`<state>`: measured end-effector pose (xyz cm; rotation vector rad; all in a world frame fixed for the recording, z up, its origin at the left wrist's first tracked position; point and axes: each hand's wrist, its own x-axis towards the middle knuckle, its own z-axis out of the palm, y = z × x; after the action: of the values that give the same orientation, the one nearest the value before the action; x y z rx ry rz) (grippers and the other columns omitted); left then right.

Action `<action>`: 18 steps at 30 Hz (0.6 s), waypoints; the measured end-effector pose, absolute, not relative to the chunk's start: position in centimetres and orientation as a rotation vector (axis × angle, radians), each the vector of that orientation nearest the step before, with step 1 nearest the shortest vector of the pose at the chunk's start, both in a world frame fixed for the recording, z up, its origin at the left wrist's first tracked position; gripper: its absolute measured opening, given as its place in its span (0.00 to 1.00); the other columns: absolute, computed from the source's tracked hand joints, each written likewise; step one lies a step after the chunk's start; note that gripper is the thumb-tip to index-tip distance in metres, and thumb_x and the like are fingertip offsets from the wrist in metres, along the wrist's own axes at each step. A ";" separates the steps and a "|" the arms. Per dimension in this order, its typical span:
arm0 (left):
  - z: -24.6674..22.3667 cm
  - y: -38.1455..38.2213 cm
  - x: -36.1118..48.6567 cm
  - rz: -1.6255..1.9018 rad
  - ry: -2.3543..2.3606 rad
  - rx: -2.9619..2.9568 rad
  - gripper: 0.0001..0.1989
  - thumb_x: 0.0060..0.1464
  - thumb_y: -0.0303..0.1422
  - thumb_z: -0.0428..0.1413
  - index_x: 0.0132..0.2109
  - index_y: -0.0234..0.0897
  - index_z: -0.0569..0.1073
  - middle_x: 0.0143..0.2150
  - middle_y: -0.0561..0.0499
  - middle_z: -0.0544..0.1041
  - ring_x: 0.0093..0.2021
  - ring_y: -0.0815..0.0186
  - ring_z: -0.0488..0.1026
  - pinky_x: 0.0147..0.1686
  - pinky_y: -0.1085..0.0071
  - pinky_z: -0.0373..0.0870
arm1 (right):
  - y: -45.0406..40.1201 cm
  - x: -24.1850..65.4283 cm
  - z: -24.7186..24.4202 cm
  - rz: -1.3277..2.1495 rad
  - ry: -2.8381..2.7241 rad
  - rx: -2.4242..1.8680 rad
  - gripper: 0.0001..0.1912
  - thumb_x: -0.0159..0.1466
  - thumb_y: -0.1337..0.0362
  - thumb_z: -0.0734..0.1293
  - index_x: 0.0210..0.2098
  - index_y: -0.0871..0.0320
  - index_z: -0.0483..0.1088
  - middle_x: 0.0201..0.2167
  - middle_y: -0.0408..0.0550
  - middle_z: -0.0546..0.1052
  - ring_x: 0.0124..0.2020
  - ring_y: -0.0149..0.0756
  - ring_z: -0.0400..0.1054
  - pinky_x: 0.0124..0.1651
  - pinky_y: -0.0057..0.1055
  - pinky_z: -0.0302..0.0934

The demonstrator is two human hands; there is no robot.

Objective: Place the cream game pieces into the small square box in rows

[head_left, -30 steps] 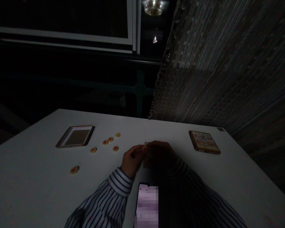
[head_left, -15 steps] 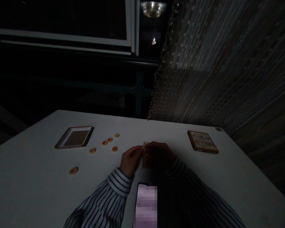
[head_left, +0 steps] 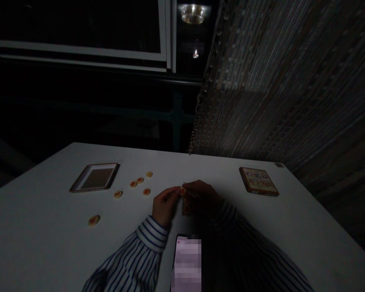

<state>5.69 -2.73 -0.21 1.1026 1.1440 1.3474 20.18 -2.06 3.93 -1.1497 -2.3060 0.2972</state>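
Between my two hands a round, pale piece with a red mark [head_left: 183, 191] is pinched. My left hand [head_left: 164, 206] has its thumb and fingers closed on the piece's left side. The fingers of my right hand [head_left: 204, 194], in deep shadow, reach its right side. Just below them lies a small box holding round pieces [head_left: 186, 207], partly covered by my right hand. Several loose round pieces [head_left: 118, 194] are spread over the white table [head_left: 57, 243] to the left, one of them [head_left: 94, 220] nearer to me.
An open shallow tray [head_left: 94, 177] rests at the table's left. On the right is a flat box with a printed lid [head_left: 258, 181]. A lit phone [head_left: 187, 263] lies before me, partly pixelated. A string curtain [head_left: 246, 93] hangs behind the table's right part.
The round piece between my fingers now shows its marked face. My left hand has shifted slightly left, and my right fingertips have moved a little left too.
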 end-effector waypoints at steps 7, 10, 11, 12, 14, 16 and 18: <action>0.0 -2.8 5.7 1.315 1.133 1.138 0.10 0.42 0.35 0.55 0.33 0.35 0.74 0.34 0.49 0.76 0.37 0.66 0.72 0.41 0.70 0.68 | -1.3 20.4 4.0 0.192 -2.489 -1.099 0.17 0.61 0.58 0.51 0.31 0.58 0.67 0.26 0.46 0.72 0.28 0.30 0.63 0.34 0.27 0.52; 0.0 -2.8 5.6 1.299 1.178 1.186 0.11 0.43 0.35 0.54 0.34 0.34 0.74 0.34 0.48 0.76 0.37 0.66 0.71 0.41 0.70 0.67 | -1.3 20.8 4.3 0.164 -2.516 -1.096 0.16 0.61 0.58 0.52 0.33 0.59 0.67 0.28 0.47 0.73 0.30 0.30 0.64 0.35 0.27 0.53; -0.1 -2.8 5.6 1.293 1.196 1.207 0.12 0.43 0.36 0.54 0.34 0.33 0.74 0.34 0.48 0.76 0.37 0.66 0.71 0.41 0.70 0.67 | -1.3 20.9 4.4 0.153 -2.524 -1.089 0.16 0.61 0.58 0.53 0.33 0.59 0.67 0.29 0.47 0.73 0.30 0.30 0.64 0.35 0.27 0.53; -0.2 -2.7 5.6 1.292 1.211 1.228 0.12 0.43 0.36 0.54 0.34 0.33 0.73 0.34 0.48 0.76 0.37 0.65 0.71 0.41 0.70 0.67 | -1.3 21.2 4.5 0.137 -2.530 -1.089 0.16 0.60 0.57 0.53 0.34 0.59 0.67 0.30 0.48 0.73 0.31 0.30 0.64 0.35 0.27 0.54; -0.6 -2.6 5.5 1.283 1.242 1.284 0.14 0.43 0.38 0.53 0.35 0.32 0.73 0.34 0.47 0.76 0.38 0.65 0.71 0.41 0.69 0.67 | -1.2 21.7 4.7 0.090 -2.537 -1.109 0.16 0.59 0.56 0.54 0.36 0.60 0.67 0.32 0.49 0.73 0.32 0.32 0.65 0.35 0.28 0.55; -1.2 -2.4 5.5 1.259 1.279 1.359 0.14 0.44 0.38 0.53 0.35 0.33 0.73 0.34 0.48 0.76 0.37 0.64 0.71 0.41 0.68 0.67 | -1.0 22.3 4.8 0.059 -2.531 -1.157 0.16 0.59 0.57 0.54 0.37 0.60 0.67 0.33 0.51 0.73 0.33 0.33 0.65 0.35 0.29 0.56; -1.7 -2.3 5.4 1.214 1.305 1.450 0.14 0.45 0.38 0.52 0.35 0.33 0.73 0.34 0.48 0.76 0.37 0.65 0.71 0.40 0.67 0.67 | -0.7 23.1 4.8 0.059 -2.498 -1.204 0.16 0.60 0.58 0.54 0.38 0.60 0.67 0.34 0.50 0.73 0.35 0.33 0.65 0.38 0.30 0.57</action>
<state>5.39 -2.35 -1.68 1.4504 1.3052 1.2140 23.06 -0.66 4.76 -1.2036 -2.4981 0.0586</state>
